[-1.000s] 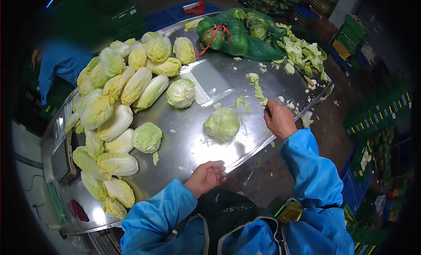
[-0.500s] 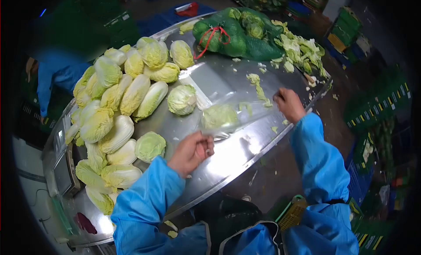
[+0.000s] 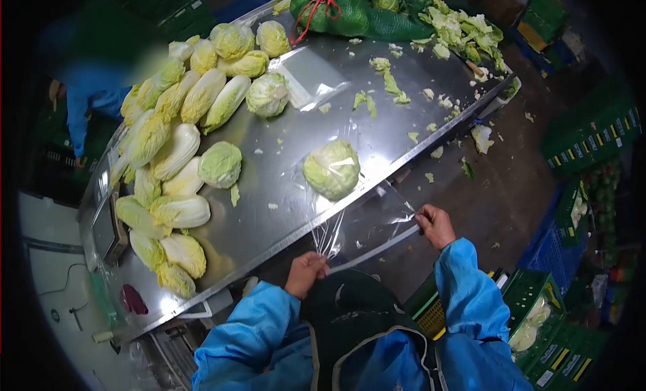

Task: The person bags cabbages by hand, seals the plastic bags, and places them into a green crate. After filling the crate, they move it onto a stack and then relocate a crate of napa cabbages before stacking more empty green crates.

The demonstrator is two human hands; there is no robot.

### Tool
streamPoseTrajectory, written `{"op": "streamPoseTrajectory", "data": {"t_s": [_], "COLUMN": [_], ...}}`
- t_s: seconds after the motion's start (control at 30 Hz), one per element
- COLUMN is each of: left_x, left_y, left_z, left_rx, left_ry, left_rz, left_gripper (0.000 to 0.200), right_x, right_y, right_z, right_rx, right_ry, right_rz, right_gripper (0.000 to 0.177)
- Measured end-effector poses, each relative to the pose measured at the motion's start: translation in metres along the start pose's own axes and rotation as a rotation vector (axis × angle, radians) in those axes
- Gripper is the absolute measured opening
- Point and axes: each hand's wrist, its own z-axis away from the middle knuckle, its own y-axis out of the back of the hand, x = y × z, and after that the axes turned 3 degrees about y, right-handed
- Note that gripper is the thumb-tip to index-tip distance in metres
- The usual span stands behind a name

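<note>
A round green cabbage [image 3: 332,170] sits near the front edge of the metal table [image 3: 269,226], inside or under a clear plastic bag [image 3: 373,223]. The bag's open end stretches past the edge toward the body. My left hand [image 3: 307,273] pinches one corner of it, and my right hand [image 3: 436,225] pinches the opposite corner. Two more round cabbages rest to the left, one [image 3: 220,164] nearer and one [image 3: 268,94] farther back. A stack of clear bags [image 3: 306,75] lies flat beside the farther one.
Many napa cabbages [image 3: 176,151] cover the table's left side. A green net sack [image 3: 363,20] and a pile of loose leaves [image 3: 464,29] lie at the back. Leaf scraps dot the right side. A co-worker's blue sleeve [image 3: 77,119] shows at far left. Green crates [image 3: 538,310] stand at right.
The bagged cabbage now lies closer to the table's edge. Both hands have moved down toward the body, and my left hand has taken hold of the bag's edge. The view has tilted downward.
</note>
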Motion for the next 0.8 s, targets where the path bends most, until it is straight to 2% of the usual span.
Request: {"op": "streamPoseTrajectory", "data": {"t_s": [0.07, 0.13, 0.2, 0.27, 0.33, 0.4, 0.47, 0.6, 0.67, 0.73, 0.8], "left_x": [-0.003, 0.011, 0.017, 0.009, 0.006, 0.008, 0.012, 0.019, 0.014, 0.008, 0.011], "left_y": [-0.007, -0.022, -0.026, -0.023, -0.025, -0.026, -0.024, -0.017, -0.015, -0.012, -0.012], "left_z": [0.005, 0.018, 0.025, 0.022, 0.022, 0.023, 0.025, 0.03, 0.025, 0.016, 0.017], "left_rx": [0.06, 0.163, 0.122, 0.117, 0.102, 0.113, 0.086, 0.044, 0.042, 0.058, 0.067], "left_ry": [-0.057, 0.007, 0.044, 0.032, 0.013, 0.016, 0.013, 0.024, 0.035, -0.111, -0.119], "left_rz": [-0.008, 0.102, 0.147, 0.192, 0.212, 0.215, 0.27, 0.296, 0.3, 0.227, 0.248], "left_gripper": [0.013, 0.014, 0.016, 0.018, 0.019, 0.019, 0.019, 0.017, 0.016, 0.015, 0.015], "right_x": [0.013, 0.018, 0.004, -0.041, -0.109, -0.136, -0.132, -0.116, -0.114, -0.122, -0.132], "right_y": [-0.002, -0.001, 0.007, 0.011, -0.012, -0.063, -0.102, -0.131, -0.138, -0.14, -0.136], "right_z": [0.001, 0.002, 0.011, 0.023, 0.039, 0.047, 0.045, 0.04, 0.037, 0.037, 0.042], "right_rx": [-0.011, -0.007, -0.035, 0.37, 0.183, -0.239, -0.553, -0.654, -0.639, -0.659, -0.678], "right_ry": [0.06, 0.098, 0.044, 0.44, 0.727, 0.889, 0.836, 0.809, 0.821, 0.814, 0.8], "right_rz": [-0.044, -0.202, -0.21, 0.419, 0.261, 0.119, 0.284, 0.403, 0.478, 0.483, 0.509], "right_gripper": [0.008, 0.009, 0.005, 0.01, 0.017, 0.022, 0.024, 0.024, 0.021, 0.017, 0.013]}}
